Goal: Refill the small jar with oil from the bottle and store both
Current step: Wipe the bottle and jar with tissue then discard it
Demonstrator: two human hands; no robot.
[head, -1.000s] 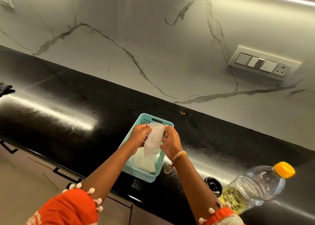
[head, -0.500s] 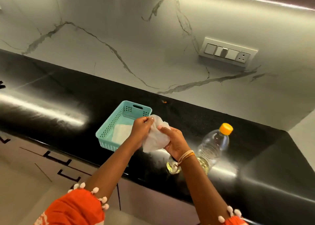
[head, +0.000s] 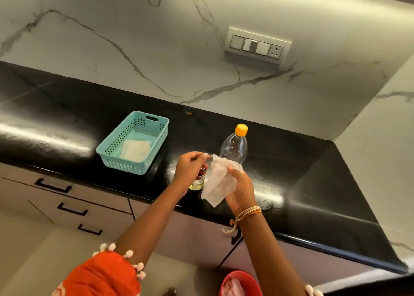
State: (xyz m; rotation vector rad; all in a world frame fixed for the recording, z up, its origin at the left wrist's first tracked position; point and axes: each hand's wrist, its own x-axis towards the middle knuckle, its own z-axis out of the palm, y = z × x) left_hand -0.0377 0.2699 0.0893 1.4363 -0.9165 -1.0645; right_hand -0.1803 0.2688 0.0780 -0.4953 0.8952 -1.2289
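A clear plastic oil bottle (head: pixel 234 146) with an orange cap stands upright on the black counter (head: pixel 67 125). A small glass jar (head: pixel 198 182) with yellow oil in it stands in front of the bottle, mostly hidden behind my left hand (head: pixel 190 169). That hand pinches one corner of a white tissue (head: pixel 220 182). My right hand (head: pixel 240 189) grips the same tissue from the right, just above the counter's front edge.
A teal plastic basket (head: pixel 156 122) with more white tissue in it sits on the counter to the left. A switch panel (head: pixel 256 47) is on the marble wall. Drawers run below the counter. A red bin (head: pixel 240 283) stands on the floor.
Both hands lifted one tissue out of the basket and carried it right, to above the jar. The view has swung right, bringing the bottle towards the middle.
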